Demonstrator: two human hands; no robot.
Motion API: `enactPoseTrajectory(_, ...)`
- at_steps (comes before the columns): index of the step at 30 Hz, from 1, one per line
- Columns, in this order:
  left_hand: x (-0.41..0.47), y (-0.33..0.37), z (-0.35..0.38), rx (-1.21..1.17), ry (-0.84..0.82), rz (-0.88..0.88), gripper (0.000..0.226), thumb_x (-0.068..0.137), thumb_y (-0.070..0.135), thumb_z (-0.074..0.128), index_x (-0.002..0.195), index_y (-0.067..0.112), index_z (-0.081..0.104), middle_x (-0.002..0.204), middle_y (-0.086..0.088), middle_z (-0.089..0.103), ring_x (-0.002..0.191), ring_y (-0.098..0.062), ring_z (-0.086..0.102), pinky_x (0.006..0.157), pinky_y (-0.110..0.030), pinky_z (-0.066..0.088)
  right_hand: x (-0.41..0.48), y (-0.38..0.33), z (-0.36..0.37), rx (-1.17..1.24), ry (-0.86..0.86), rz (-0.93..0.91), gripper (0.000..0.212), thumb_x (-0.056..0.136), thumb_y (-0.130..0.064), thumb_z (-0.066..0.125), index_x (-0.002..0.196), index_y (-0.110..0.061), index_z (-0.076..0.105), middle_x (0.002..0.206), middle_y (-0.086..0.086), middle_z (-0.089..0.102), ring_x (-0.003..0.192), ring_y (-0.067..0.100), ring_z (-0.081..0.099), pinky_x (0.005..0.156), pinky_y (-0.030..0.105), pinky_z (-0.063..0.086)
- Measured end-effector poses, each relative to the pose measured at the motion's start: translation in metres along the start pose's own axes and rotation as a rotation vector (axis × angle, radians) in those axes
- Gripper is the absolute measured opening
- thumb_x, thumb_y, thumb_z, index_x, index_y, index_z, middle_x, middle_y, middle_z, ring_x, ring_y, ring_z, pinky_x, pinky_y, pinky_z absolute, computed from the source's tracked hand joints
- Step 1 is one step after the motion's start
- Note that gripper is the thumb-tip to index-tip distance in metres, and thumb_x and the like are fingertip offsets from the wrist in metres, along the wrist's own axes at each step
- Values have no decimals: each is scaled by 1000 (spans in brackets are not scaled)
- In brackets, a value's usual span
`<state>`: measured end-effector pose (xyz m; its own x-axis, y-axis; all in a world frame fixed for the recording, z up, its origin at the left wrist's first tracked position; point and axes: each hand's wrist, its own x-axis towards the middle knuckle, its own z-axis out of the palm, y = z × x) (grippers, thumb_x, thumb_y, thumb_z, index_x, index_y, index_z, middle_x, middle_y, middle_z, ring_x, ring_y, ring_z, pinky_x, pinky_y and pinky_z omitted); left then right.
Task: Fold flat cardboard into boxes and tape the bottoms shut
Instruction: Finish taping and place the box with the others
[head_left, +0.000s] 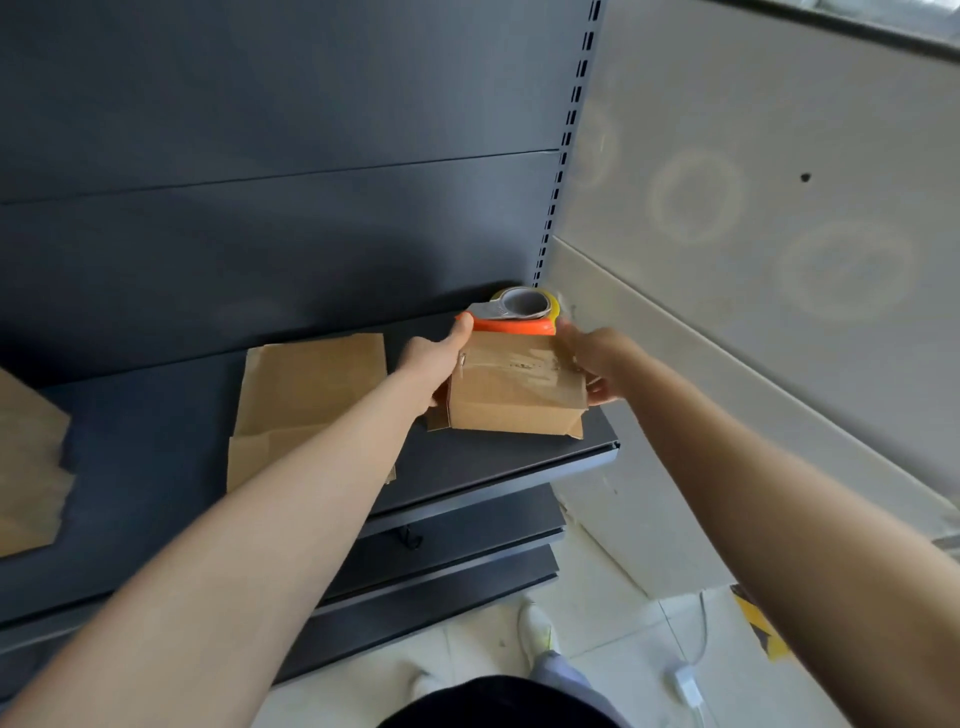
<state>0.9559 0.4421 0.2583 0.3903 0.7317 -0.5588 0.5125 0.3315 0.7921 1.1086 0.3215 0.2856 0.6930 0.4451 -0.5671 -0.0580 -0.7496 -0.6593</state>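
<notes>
Presently, a dark shelf (493, 462) is noted, with flat cardboard (311, 389) laid at 9 o'clock of a taped box (514, 400). The box is gripped at both ends by left hand (431, 364) and right hand (597, 364); a tape dispenser (514, 314) is set at its 12 o'clock.

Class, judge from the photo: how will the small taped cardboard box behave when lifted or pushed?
Probably light: the cardboard box looks small and thin-walled. Likely to slide, not roll, on its flat faces across the smooth shelf. Its walls may dent under a hard squeeze.
</notes>
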Motion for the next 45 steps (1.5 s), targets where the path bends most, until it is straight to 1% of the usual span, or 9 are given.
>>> enactPoseTrajectory(3,-5,-1,-11,-68,36,4,73,73,72,57,114,12,54,104,-7,65,94,-27,64,83,-45,56,-14,-6,2,-47,137,-60,70,86,-72,36,100,-9,62,97,12,64,81,33,67,64,40,59)
enactPoseTrajectory(8,-20,9,-33,-178,-3,120,2,79,8,61,80,9,60,74,-7,59,69,-23,57,68,-31,49,-32,-26,3,-108,241,-169,63,86,-69,35,79,-10,55,86,11,64,75,33,68,74,43,59)
enactPoseTrajectory(12,-24,13,-50,-148,59,292,53,76,-20,50,117,10,64,102,-5,67,95,-18,60,79,-24,47,-34,-49,9,71,135,-225,68,84,-71,39,93,-7,58,94,10,65,85,34,68,79,44,58)
enactPoseTrajectory(18,-39,11,-70,-430,254,259,5,87,16,58,91,17,61,91,2,61,94,-17,54,83,-32,39,-27,-73,27,323,-273,-191,84,78,-79,42,128,-12,52,122,6,60,103,30,61,83,44,53)
enactPoseTrajectory(23,-40,4,-87,-466,392,145,83,80,71,53,143,22,31,141,1,41,129,-24,40,110,-45,32,-27,-87,53,431,-511,-196,73,77,-75,51,121,-17,56,108,-1,58,84,22,58,78,37,50)
enactPoseTrajectory(27,-51,-11,-110,-653,602,101,73,82,56,64,140,20,38,137,1,48,125,-25,46,109,-45,36,-34,-100,85,354,-663,-239,63,83,-67,51,124,-20,49,121,2,55,110,27,54,105,45,40)
enactPoseTrajectory(30,-64,-19,-138,-751,680,88,69,81,46,69,138,21,39,128,4,51,118,-23,48,106,-45,39,-48,-113,116,264,-745,-274,55,85,-62,55,114,-15,54,116,4,62,102,24,61,100,41,45)
enactPoseTrajectory(39,-75,-54,-240,-848,778,-10,52,86,31,61,132,18,42,118,-7,49,107,-29,51,91,-47,52,-100,-146,212,43,-696,-373,59,84,-36,70,129,-10,44,119,8,56,111,29,57,99,43,48)
enactPoseTrajectory(45,-62,-75,-298,-791,707,-22,46,80,21,57,125,16,50,121,-11,53,108,-30,55,87,-45,54,-109,-161,277,-62,-548,-456,68,80,-54,67,127,-8,50,111,7,61,97,26,64,87,38,56)
